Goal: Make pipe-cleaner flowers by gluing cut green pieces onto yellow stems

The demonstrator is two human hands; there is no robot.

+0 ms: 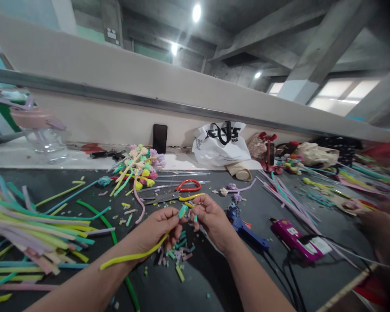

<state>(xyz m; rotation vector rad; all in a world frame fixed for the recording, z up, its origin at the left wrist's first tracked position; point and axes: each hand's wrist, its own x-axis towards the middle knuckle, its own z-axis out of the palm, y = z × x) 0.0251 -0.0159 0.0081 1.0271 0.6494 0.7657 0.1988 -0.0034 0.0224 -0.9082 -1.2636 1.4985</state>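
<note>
The left grip [164, 221] is pinched on a fuzzy, bendy yellow stem [133, 257], which trails over the forearm [84, 277], and a stubby teal piece [183, 211]; just beside it, the right grip [211, 220] is closed on a small teal bit [195, 218]. Below, short soft clippings [180, 273] litter the smooth dark worktop [214, 281]. Metal scissors [162, 198] lie beyond; straight plush stems [35, 234] heap at left.

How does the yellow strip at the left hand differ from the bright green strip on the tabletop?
Support: the yellow strip extends from the left hand; the bright green strip lies on the dark tabletop.
Visibility: the yellow strip crosses in front of the left forearm; the bright green strip is partly hidden behind it.
Color: yellow strip yellow, bright green strip green.
Shared: both slender and curved.
</note>
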